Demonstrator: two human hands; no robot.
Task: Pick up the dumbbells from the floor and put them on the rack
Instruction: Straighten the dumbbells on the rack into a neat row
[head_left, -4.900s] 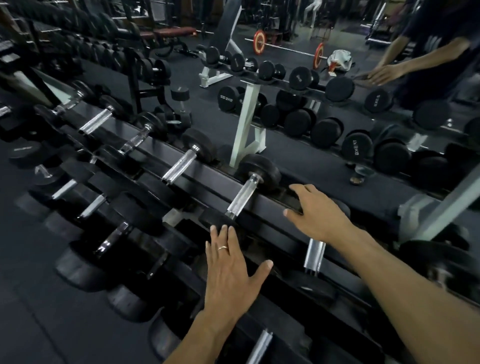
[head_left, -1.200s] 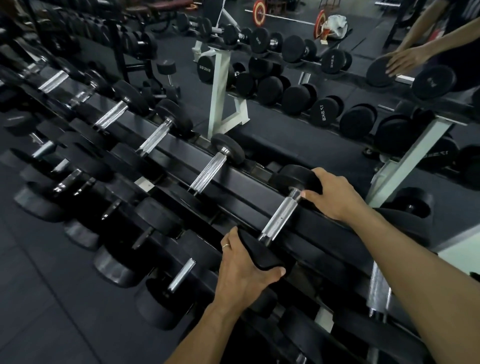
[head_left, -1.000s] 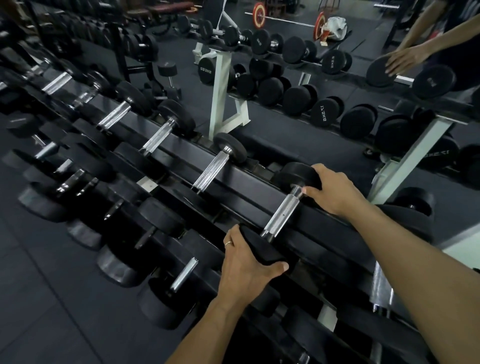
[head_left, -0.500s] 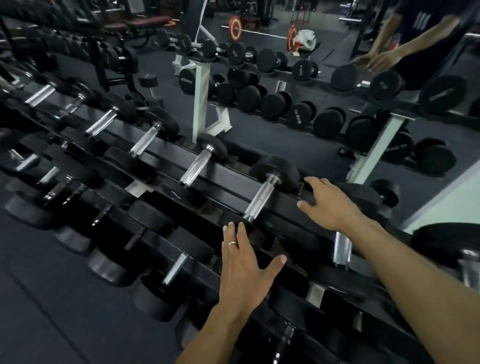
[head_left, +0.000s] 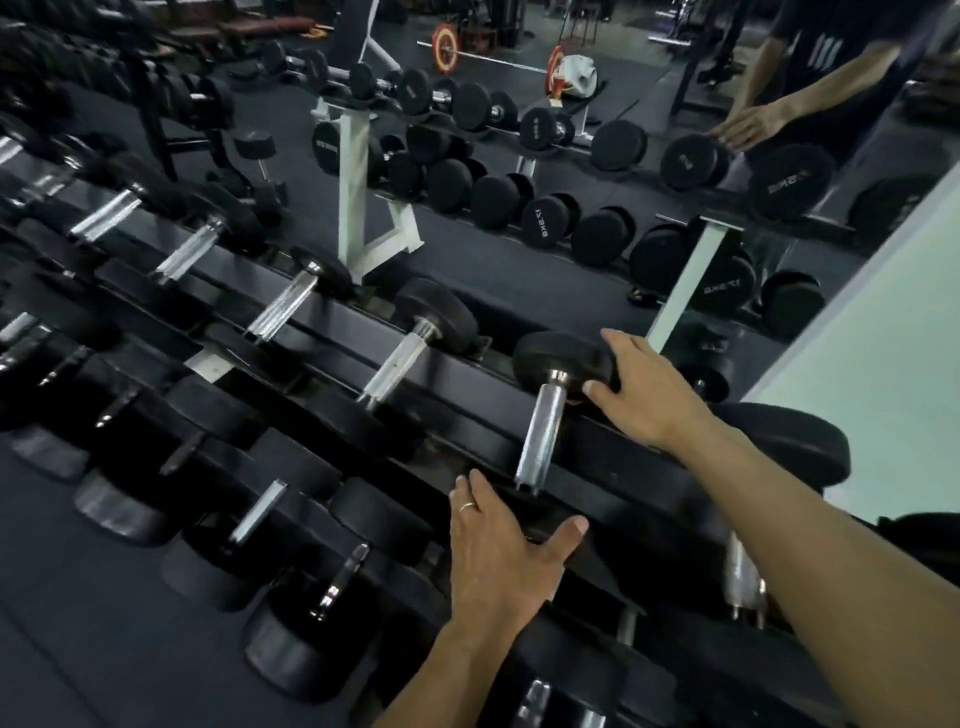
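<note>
Reaching again, right hand (head_left: 647, 395) (dumbbell (head_left: 545, 410)).

Dim overall, cool cast. Glare on chrome dumbbell handles (head_left: 541, 435). Motion blur at left; wide-angle bending at edges.

Wall mirror (head_left: 649, 291), red-plated barbell (head_left: 498, 57), dark rubber floor (head_left: 104, 623)

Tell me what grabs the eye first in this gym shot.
Two bare forearms reach in from the bottom: the right hand rests on the far black head of a dumbbell lying on the rack, and the left hand is spread flat near its other end. Bright chrome handles repeat along the rack toward upper left. Top right, a mirror shows the person's reflection.
</note>
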